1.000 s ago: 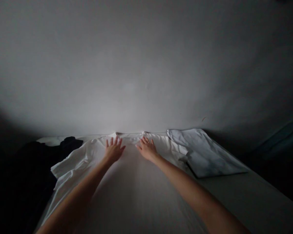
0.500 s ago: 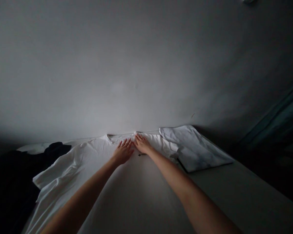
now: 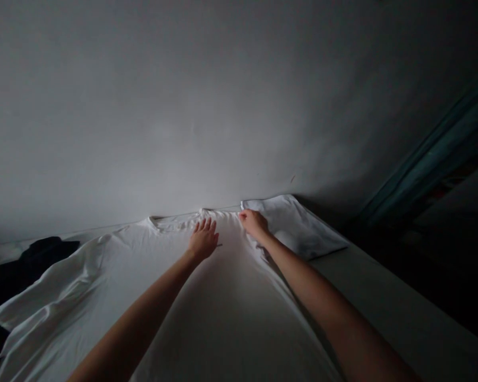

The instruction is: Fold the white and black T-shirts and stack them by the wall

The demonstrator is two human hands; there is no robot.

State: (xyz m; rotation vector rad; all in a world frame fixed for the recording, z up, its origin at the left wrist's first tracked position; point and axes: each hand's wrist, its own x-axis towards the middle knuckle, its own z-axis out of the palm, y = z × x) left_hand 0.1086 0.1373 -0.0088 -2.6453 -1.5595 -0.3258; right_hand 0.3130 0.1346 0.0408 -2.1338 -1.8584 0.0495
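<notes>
**Pinching the edge of a white T-shirt (image 3: 223, 307) on a flat surface (image 3: 374, 307) beside a gray wall (image 3: 175, 106)**

Working in dim light, facing a pale gray wall just beyond the far edge of the surface. Seeing, at the far left, a dark cloth (image 3: 27, 260), lying in a heap beside the white T-shirt and sinking into shadow lower down. Having the white T-shirt spread broadly next to it, with a creased sleeve reaching toward the dark cloth and a collar (image 3: 175, 225) lying near the wall.

Resting the left hand (image 3: 203, 240) on the chest just below the collar, with fingers extended and palm down. Pinching the shoulder edge farther right between the curled fingers of the right hand (image 3: 255, 224); not making out the exact bunch of fabric inside that grip. Showing a gathered shirt edge alongside the right forearm.

Having a folded gray-white cloth (image 3: 302, 225) just past the right hand, near the wall. Continuing rightward with smooth, gray-green surface, then deep shadow and a slanting teal shape (image 3: 430, 154), too dark to identify.

Turning to print: finding a small dark mark (image 3: 219, 245) on the shirt's chest, just beside the left hand and too small to read. Finding also a short brownish streak (image 3: 292, 179) low on the wall, above the folded cloth.
</notes>
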